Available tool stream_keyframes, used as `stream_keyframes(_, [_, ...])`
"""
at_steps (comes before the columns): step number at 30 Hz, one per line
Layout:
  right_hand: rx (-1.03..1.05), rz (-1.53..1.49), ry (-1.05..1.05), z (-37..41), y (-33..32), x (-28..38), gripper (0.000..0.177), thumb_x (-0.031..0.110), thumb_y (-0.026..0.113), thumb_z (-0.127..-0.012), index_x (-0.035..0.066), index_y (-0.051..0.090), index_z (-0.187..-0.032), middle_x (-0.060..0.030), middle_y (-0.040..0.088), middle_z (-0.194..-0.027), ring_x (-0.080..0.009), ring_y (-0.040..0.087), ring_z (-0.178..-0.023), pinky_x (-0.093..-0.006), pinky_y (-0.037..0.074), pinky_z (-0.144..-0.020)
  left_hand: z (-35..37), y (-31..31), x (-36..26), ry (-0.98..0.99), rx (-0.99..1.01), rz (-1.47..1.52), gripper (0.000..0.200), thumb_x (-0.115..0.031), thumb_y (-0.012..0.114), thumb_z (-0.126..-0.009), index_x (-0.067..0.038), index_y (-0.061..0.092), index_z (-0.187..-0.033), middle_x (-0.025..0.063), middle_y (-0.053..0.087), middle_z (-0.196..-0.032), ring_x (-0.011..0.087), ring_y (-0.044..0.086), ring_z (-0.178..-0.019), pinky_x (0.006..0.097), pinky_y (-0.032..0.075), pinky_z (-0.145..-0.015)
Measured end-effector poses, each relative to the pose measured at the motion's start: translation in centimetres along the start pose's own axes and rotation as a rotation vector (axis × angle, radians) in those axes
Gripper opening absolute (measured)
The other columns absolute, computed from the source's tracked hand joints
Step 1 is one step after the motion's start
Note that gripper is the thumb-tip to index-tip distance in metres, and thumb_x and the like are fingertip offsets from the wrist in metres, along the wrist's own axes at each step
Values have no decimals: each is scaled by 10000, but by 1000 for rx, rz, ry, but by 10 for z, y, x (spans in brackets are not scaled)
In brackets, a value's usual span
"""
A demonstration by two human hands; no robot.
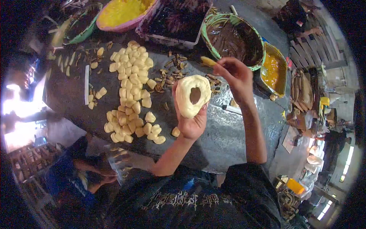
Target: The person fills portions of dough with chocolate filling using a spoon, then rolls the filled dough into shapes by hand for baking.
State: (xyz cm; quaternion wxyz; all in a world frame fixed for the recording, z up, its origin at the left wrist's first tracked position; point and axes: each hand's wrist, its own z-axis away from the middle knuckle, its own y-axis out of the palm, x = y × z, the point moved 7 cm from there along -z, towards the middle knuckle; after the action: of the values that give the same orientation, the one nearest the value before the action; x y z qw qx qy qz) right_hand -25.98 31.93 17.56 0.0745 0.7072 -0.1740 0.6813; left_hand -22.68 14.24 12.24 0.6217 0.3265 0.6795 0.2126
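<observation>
1 dough oval (186, 104) upright, L hand (192, 126) gripping, R hand (234, 74) pinching stick (208, 61), tip left

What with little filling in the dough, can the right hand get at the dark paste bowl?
Probably yes: the right hand, its grip on a small stick, is right beside the open bowl of dark paste, nothing between.

A pale, flattened round of dough (186, 104) lies cupped in the left hand (191, 125) at the middle of the frame, a dark dab of filling (195, 95) in its hollowed centre. Just up and to the right, a short yellowish stick (208, 61) is pinched in the right hand (234, 74), its tip pointing left.
</observation>
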Motion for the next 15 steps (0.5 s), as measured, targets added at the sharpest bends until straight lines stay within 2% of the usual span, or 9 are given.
stream_keyframes(1, [-17,-30,-44,15,1,25,179,113,788,-872,-3,714,-987,-56,733,-916,-107,665,-832,-263,539,-740,1,2,-1,7,-39,-85,835,-327,663,-888,-126,193,-1548,110,377,-1498,240,475,-1311,387,458,-1043])
stream_keyframes(2, [-35,-59,-89,31,1,49,173,85,793,-861,-3,713,-988,-63,733,-923,-112,670,-845,-271,547,-753,3,7,1,8,-62,40,870,-337,676,-867,-127,180,-1550,111,371,-1497,251,460,-1334,406,435,-1082])
stream_keyframes(5, [-24,-163,-279,69,6,91,164,22,791,-838,-4,716,-981,-85,735,-938,-140,686,-881,-296,562,-790,8,23,-2,61,-41,127,948,-363,702,-813,-131,150,-1548,116,366,-1484,284,431,-1368,433,401,-1129])
stream_keyframes(6, [-6,-200,-352,79,6,102,161,5,788,-833,-5,717,-977,-93,736,-942,-152,692,-893,-304,567,-802,16,29,-2,31,-96,255,973,-383,716,-784,-128,155,-1537,119,370,-1466,296,430,-1361,438,388,-1132])
stream_keyframes(7, [33,-140,-402,89,5,112,156,1,783,-829,-6,719,-972,-99,739,-945,-161,696,-900,-303,564,-813,24,36,-4,7,-156,384,999,-402,731,-755,-125,160,-1526,122,374,-1449,309,429,-1354,442,376,-1136])
stream_keyframes(9, [111,-17,-504,110,3,131,147,-8,773,-823,-7,724,-962,-111,744,-950,-180,704,-913,-302,558,-835,40,45,-4,38,-164,365,1037,-413,761,-727,-121,158,-1518,120,372,-1441,305,431,-1343,443,367,-1139])
stream_keyframes(12, [199,77,-562,139,-9,147,195,-90,759,-771,-52,700,-953,-167,724,-986,-254,692,-975,-355,529,-889,63,55,-2,71,-134,380,993,-409,736,-752,-112,172,-1512,123,375,-1437,300,433,-1338,441,366,-1141])
stream_keyframes(15, [258,229,-768,178,-30,172,242,-58,725,-738,-6,738,-974,-149,740,-1008,-266,697,-955,-379,520,-866,92,70,-6,79,-89,417,949,-404,712,-777,-103,185,-1506,125,379,-1433,295,436,-1334,439,364,-1142])
